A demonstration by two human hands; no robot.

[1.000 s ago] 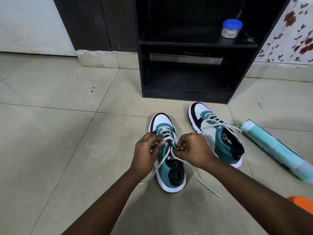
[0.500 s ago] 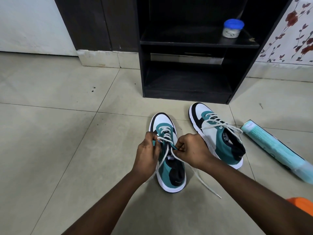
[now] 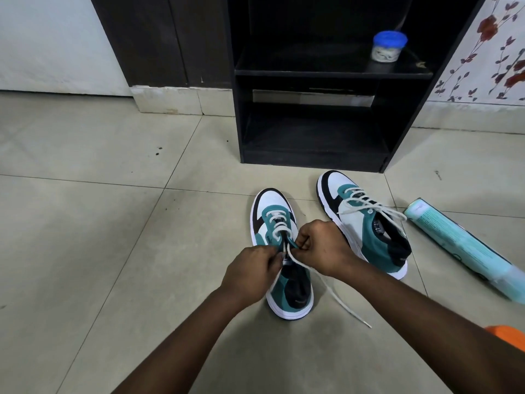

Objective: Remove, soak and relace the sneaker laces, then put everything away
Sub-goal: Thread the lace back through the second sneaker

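Two teal, white and black sneakers stand on the tiled floor, toes pointing away. The near sneaker (image 3: 277, 297) has a white lace (image 3: 343, 302) threaded through its lower eyelets, with one loose end trailing on the floor to the right. My left hand (image 3: 252, 273) pinches the lace at the sneaker's tongue. My right hand (image 3: 318, 245) grips the sneaker's upper edge by the eyelets, fingers curled. The far sneaker (image 3: 369, 223) is laced, its ends lying loose across the top.
A black open shelf unit (image 3: 312, 155) stands just beyond the sneakers, with a blue-lidded jar (image 3: 387, 51) on its upper shelf. A light-teal long packet (image 3: 466, 248) lies on the floor at right. An orange thing (image 3: 508, 335) shows at the lower right edge.
Both hands have slid back along the near sneaker toward its tongue. More of the laced lower eyelets now shows in front of them.
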